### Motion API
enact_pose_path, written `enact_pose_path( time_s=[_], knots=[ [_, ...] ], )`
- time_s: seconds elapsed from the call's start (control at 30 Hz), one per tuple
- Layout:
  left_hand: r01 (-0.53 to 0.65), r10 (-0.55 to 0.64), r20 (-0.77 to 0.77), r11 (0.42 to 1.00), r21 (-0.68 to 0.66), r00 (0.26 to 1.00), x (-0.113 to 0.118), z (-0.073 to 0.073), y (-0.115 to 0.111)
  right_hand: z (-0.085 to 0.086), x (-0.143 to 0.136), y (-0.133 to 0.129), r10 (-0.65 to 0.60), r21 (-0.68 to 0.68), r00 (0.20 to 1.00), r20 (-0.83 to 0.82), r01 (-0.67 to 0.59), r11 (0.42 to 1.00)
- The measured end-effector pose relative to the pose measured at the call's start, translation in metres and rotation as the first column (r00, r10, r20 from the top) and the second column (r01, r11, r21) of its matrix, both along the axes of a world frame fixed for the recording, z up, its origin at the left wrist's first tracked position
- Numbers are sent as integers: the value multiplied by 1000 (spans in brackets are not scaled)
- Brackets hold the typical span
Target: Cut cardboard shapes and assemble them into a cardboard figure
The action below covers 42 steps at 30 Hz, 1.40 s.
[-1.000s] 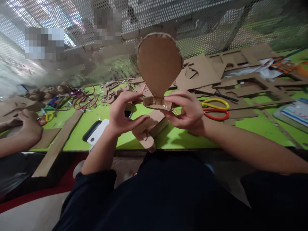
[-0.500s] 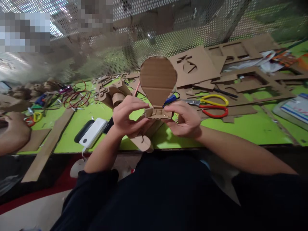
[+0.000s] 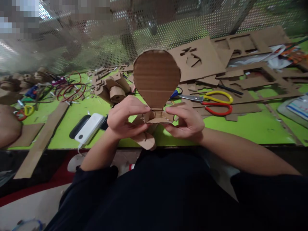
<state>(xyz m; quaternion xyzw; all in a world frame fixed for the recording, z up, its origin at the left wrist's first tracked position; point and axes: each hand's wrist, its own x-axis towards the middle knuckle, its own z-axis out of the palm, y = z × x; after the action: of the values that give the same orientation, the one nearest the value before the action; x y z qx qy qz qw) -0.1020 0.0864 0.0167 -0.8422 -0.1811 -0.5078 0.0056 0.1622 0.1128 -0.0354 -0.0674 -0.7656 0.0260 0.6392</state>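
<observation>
Between both hands I hold a cardboard piece (image 3: 157,78) with a rounded balloon-shaped panel standing above a small open box-like base. My left hand (image 3: 126,117) pinches the left end of that base between thumb and fingers. At its right end, my right hand (image 3: 185,120) has the same kind of pinch. Below and behind the base lies a rounded cardboard strip (image 3: 144,139) at the table's front edge. A blue-handled tool (image 3: 175,93) shows partly behind the piece.
Scissors (image 3: 218,102) with yellow and red handles lie right on the green table (image 3: 260,131), before cut cardboard sheets (image 3: 202,61). A white power bank (image 3: 89,128), a cardboard strip (image 3: 45,141) and red wire (image 3: 74,91) are left. Another person's hand (image 3: 8,126) is at far left.
The cardboard piece appears larger and closer, and its base is tipped so more of its inside shows. Both hands keep their pinch. The whole view has shifted slightly.
</observation>
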Motion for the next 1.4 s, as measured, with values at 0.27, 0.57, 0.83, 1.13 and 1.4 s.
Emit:
enact_pose_path(
  time_s=[0.27, 0.57, 0.83, 1.13, 1.4],
  knots=[
    [127, -126, 98, 992, -3, 987, 0, -15, 14, 2, 7, 2, 45, 36, 998, 51, -47, 998],
    [105, -15, 271, 942, -320, 962, 14, -2, -1, 2, -13, -4, 49, -39, 995, -89, -53, 998],
    [222, -39, 310, 785, -578, 950, 13, -6, 0, 2, -14, -1, -9, -70, 993, -116, 1, 998],
    [151, -38, 253, 883, -444, 967, 8, -7, 2, 6, -2, -2, -24, 56, 1000, 15, 23, 998],
    [180, -114, 227, 937, -300, 967, 1, -18, 8, 9, 4, -1, -6, 187, 1000, 26, 1, 982]
  ],
)
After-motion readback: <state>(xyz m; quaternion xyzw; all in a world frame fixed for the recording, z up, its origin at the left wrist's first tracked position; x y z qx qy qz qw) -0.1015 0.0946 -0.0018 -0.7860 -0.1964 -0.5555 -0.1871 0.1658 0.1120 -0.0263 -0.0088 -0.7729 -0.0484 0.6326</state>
